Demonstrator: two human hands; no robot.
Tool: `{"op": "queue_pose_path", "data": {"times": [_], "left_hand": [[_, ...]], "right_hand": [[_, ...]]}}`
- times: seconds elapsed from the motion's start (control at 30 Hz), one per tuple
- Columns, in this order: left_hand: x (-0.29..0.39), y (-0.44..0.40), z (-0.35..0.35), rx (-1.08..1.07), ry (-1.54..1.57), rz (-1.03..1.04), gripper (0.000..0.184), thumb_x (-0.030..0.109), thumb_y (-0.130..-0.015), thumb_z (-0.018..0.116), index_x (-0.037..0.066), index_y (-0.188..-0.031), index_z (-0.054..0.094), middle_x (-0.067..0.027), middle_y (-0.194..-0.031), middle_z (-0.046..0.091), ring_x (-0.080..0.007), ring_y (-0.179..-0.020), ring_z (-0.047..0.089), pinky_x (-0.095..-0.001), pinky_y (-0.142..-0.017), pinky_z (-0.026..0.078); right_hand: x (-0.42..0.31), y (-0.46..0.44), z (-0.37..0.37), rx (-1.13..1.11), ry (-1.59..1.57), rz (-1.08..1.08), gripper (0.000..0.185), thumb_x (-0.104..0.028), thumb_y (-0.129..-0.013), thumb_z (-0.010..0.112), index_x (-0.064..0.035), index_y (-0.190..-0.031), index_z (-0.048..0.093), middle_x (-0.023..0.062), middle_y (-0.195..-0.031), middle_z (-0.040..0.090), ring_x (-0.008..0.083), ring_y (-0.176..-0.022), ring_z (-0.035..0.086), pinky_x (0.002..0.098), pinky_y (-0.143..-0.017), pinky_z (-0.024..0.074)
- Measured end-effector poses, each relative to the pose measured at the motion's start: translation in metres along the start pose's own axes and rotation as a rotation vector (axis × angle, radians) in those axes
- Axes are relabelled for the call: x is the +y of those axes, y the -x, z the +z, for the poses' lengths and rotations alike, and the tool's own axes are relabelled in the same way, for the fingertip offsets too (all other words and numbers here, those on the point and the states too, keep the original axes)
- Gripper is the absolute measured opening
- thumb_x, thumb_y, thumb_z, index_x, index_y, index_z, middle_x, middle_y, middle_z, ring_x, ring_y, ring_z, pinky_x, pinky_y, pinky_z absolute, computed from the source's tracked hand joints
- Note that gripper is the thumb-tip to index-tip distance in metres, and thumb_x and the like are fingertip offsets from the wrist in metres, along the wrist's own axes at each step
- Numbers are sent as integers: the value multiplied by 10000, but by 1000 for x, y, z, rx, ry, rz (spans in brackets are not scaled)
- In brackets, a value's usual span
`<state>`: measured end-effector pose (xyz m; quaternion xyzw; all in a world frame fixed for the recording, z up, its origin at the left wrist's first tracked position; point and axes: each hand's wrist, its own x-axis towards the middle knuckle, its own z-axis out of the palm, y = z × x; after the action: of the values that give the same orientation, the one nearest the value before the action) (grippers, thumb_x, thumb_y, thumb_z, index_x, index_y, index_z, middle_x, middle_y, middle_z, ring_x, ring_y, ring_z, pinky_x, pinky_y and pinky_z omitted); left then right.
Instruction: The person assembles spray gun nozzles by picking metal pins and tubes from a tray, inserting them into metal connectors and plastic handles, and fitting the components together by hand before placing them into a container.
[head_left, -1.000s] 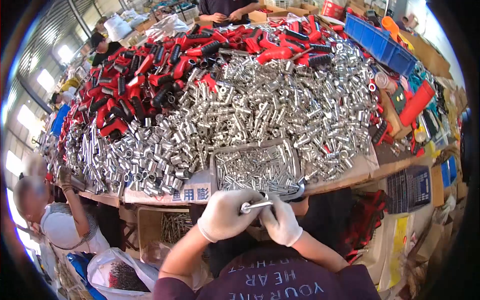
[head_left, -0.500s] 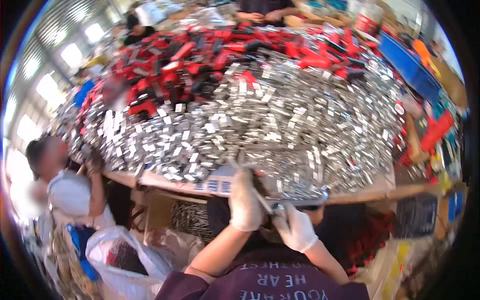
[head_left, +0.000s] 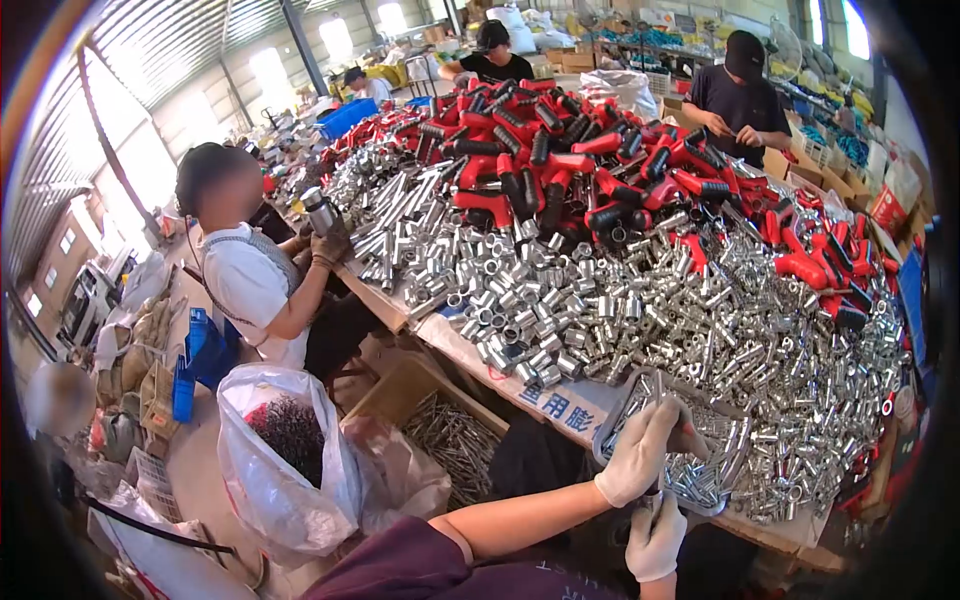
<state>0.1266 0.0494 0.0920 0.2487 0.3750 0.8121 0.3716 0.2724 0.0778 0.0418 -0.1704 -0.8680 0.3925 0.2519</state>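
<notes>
My left hand (head_left: 637, 455), in a white glove, is closed around a slim metal rod (head_left: 657, 385) whose tip sticks up above the fingers. Just below it, my right hand (head_left: 655, 537), also gloved, has its fingers closed at the lower end of a metal piece, partly hidden. Both hands are in front of a tray (head_left: 606, 437) of small metal pins at the table's near edge. Beyond lie heaps of silver metal sockets (head_left: 545, 300) and red and black handles (head_left: 560, 165).
At the left a co-worker (head_left: 255, 270) holds a metal cylinder. Other people stand across the table. A white plastic bag (head_left: 290, 500) and a cardboard box (head_left: 395, 390) of metal rods sit below the table edge. A blue bin (head_left: 205, 350) is further left.
The view has swung to the left, showing more of the co-worker and the room. My left hand has turned upward with the rod, and my right hand is now below it.
</notes>
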Motion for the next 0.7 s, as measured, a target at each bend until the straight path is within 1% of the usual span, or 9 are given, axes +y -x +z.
{"op": "queue_pose_path", "data": {"times": [0.07,0.13,0.2,0.27,0.37,0.43,0.53,0.57,0.7], "left_hand": [[-1,2,0,-116,-259,58,447,335,-1081,264,-5,-934,515,-136,-841,655,-223,-835,664,-333,-806,522],[-6,7,-5,-204,-454,-5,410,278,-1060,324,-10,-887,558,-139,-876,664,-229,-823,637,-321,-827,485],[-21,15,-2,-363,-590,-34,373,243,-1049,347,-11,-926,592,-138,-925,667,-243,-873,625,-319,-858,474],[-25,26,5,-305,-598,-59,362,229,-1053,339,-7,-1009,609,-118,-975,664,-244,-936,622,-324,-885,464],[-18,20,10,-408,-509,-27,350,250,-1048,368,-1,-1029,612,-139,-965,646,-271,-926,628,-357,-872,467],[4,12,10,-614,-600,96,343,267,-1037,388,10,-1021,614,-188,-924,640,-359,-901,634,-402,-814,487],[-5,22,16,-539,-906,69,329,267,-1027,397,20,-1044,613,-222,-918,634,-417,-886,618,-443,-776,495],[-18,26,12,-555,-837,235,314,271,-1019,413,30,-1066,609,-239,-920,625,-441,-868,604,-467,-753,496],[27,29,20,-775,-601,-360,327,269,-960,548,55,-1207,556,-163,-920,645,-330,-879,664,-404,-792,514]], "right_hand": [[10,5,16,239,-412,365,351,-276,-1020,459,63,-1019,553,255,-818,611,419,-695,581,419,-624,447],[11,1,6,262,-85,134,399,-288,-1049,431,89,-1073,563,190,-919,647,256,-830,623,380,-719,465],[16,1,-5,203,-75,255,415,-298,-1053,430,92,-1135,546,158,-982,643,210,-885,620,369,-744,478],[26,2,14,430,-712,450,411,-312,-1045,419,49,-1222,509,109,-1053,633,218,-932,639,342,-797,519],[33,11,3,392,-968,487,424,-365,-1054,369,-9,-1226,522,75,-1069,617,179,-943,632,319,-775,531],[68,33,-10,8,-1517,330,433,-394,-1058,329,-57,-1243,527,60,-1059,611,155,-909,630,316,-747,533],[38,33,-11,322,-1485,558,416,-400,-1046,349,-80,-1243,528,32,-1022,615,135,-852,628,295,-693,532],[6,27,-19,169,-1400,479,447,-437,-1034,369,-75,-1251,517,25,-986,620,135,-820,632,271,-666,533],[5,50,-25,274,-1392,616,418,-438,-979,539,-71,-1177,540,35,-899,612,130,-727,599,252,-591,473]]}}
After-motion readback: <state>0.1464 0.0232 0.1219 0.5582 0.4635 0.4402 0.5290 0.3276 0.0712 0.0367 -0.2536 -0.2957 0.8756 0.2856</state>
